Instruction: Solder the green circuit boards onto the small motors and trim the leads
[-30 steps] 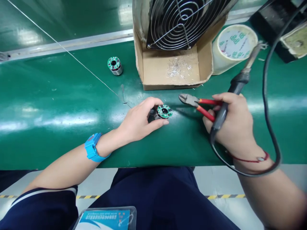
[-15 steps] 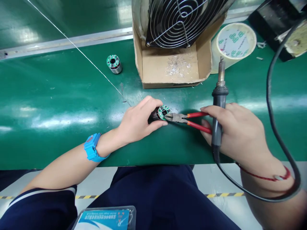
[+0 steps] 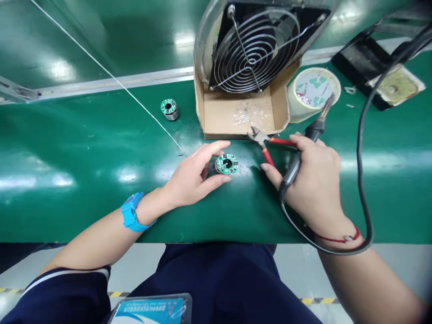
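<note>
A small round motor part with a green circuit board on top [image 3: 227,164] stands upright on the green bench. My left hand [image 3: 199,173] is around its left side, thumb and fingers apart, with gaps showing between them and the part. My right hand [image 3: 313,184] holds red-handled cutting pliers [image 3: 259,136], their jaws spread, near the front edge of the cardboard box. In the same hand lies a soldering iron [image 3: 293,168], its tip pointing up and right towards the tape roll. A second motor part [image 3: 169,109] stands further back on the left.
Behind my hands, a cardboard box [image 3: 219,128] holds wire clippings under a fan with a wire guard [image 3: 251,60]. Right of it stands a tape roll [image 3: 297,112], then a black soldering stand [image 3: 362,74]. The iron's black cable [image 3: 361,157] loops over my right wrist. Thin solder wire [image 3: 135,96] crosses the left side.
The pliers have moved away from the motor part, up and right, and their jaws have opened. The part now stands upright, my left fingers spread wider. The soldering iron has tilted right.
</note>
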